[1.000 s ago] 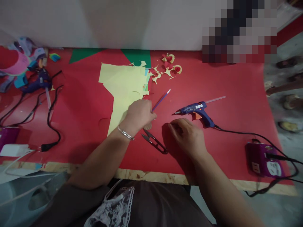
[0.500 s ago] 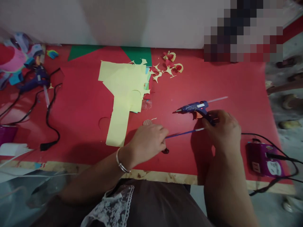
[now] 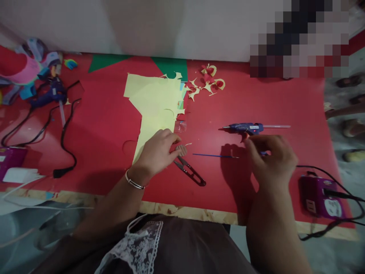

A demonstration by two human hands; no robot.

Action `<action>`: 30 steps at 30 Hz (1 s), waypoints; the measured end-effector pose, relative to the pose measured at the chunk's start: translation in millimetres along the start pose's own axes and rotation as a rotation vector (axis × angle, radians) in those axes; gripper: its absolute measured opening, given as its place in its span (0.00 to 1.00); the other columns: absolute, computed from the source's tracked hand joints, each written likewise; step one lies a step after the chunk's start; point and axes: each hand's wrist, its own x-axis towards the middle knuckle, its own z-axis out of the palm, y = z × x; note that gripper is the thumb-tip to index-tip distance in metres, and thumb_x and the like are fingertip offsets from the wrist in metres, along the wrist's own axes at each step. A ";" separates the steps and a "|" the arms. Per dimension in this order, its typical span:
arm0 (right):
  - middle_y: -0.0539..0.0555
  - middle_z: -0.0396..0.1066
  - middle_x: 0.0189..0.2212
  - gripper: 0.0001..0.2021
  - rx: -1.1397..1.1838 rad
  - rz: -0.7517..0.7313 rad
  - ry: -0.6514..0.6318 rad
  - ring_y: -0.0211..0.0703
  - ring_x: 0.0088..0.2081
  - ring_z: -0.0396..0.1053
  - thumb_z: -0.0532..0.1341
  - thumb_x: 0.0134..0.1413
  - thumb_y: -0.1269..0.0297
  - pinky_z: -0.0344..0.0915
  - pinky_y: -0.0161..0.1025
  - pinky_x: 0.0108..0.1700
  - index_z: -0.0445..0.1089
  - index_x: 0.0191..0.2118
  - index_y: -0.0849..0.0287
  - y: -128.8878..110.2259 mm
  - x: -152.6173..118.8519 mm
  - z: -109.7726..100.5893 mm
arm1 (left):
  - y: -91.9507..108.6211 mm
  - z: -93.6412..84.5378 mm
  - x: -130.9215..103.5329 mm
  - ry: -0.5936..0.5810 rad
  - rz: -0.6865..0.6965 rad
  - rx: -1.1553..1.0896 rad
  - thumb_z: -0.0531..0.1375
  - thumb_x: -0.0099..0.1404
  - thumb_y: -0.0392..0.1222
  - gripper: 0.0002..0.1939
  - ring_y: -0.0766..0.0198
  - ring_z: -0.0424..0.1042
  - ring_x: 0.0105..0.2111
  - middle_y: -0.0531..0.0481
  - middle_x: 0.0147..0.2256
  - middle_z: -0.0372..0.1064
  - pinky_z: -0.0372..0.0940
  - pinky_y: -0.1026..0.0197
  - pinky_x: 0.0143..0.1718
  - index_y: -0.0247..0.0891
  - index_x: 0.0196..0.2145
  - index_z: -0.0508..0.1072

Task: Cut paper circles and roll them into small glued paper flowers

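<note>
My left hand point(image 3: 156, 152) is over the yellow sheet's lower end, thumb and forefinger parted beside a small pinkish-brown disc point(image 3: 181, 150). Whether they touch it I cannot make out. Black thread snips point(image 3: 194, 173) lie just below these fingertips. At the right, my right hand point(image 3: 272, 156) is curled at the handle of a blue hot glue gun point(image 3: 246, 128), which partly hides the grip. The gun's nozzle points left, a clear glue stick juts from its back, and a small red light glows. Between my hands lies a thin blue stick point(image 3: 213, 155).
Yellow paper point(image 3: 154, 95) with cut-outs covers the middle of the red tabletop point(image 3: 105, 114); scraps and small red-and-yellow pieces point(image 3: 209, 78) lie beyond. Another glue gun point(image 3: 49, 95) and black cables are at the left. A purple power box point(image 3: 321, 198) with cords stands at the right.
My left hand has let go of the blue stick and moved left to the disc, uncovering the snips. The glue gun has shifted right and turned more level, with my right hand at its handle.
</note>
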 end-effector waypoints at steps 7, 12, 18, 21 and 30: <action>0.56 0.77 0.35 0.08 0.057 -0.209 -0.457 0.51 0.39 0.73 0.65 0.65 0.58 0.68 0.48 0.42 0.76 0.37 0.54 -9.8 -5.6 23.0 | -5.6 5.8 4.3 -0.041 0.049 -0.086 0.62 0.71 0.38 0.02 0.53 0.73 0.49 0.45 0.44 0.72 0.69 0.51 0.52 0.39 0.40 0.75; 0.56 0.76 0.34 0.10 -0.009 -0.168 -0.405 0.51 0.36 0.72 0.63 0.67 0.56 0.67 0.48 0.39 0.74 0.35 0.54 2.5 -3.4 18.9 | 12.0 22.5 10.2 -0.021 0.005 -0.153 0.59 0.71 0.32 0.06 0.58 0.75 0.42 0.47 0.41 0.74 0.69 0.55 0.44 0.39 0.36 0.73; 0.56 0.77 0.35 0.07 0.006 -0.181 -0.309 0.53 0.39 0.74 0.64 0.67 0.58 0.69 0.49 0.43 0.76 0.39 0.54 -14.2 -6.8 19.6 | 34.9 29.2 14.1 -0.001 0.123 -0.013 0.57 0.77 0.36 0.05 0.54 0.74 0.46 0.44 0.43 0.77 0.69 0.52 0.47 0.39 0.43 0.73; 0.56 0.77 0.35 0.07 0.075 -0.254 -0.351 0.51 0.39 0.75 0.63 0.69 0.59 0.69 0.47 0.42 0.76 0.41 0.55 -28.9 -11.2 22.6 | 10.8 5.8 10.3 0.245 -0.019 0.046 0.58 0.76 0.40 0.06 0.52 0.71 0.53 0.44 0.51 0.75 0.68 0.50 0.55 0.43 0.49 0.72; 0.58 0.76 0.38 0.07 0.126 -0.436 -0.450 0.49 0.40 0.73 0.61 0.72 0.62 0.70 0.46 0.44 0.77 0.46 0.55 -48.4 -17.9 36.4 | -54.1 -39.0 -0.8 0.233 -0.469 -0.014 0.70 0.64 0.48 0.39 0.43 0.73 0.58 0.39 0.61 0.70 0.71 0.45 0.56 0.42 0.67 0.60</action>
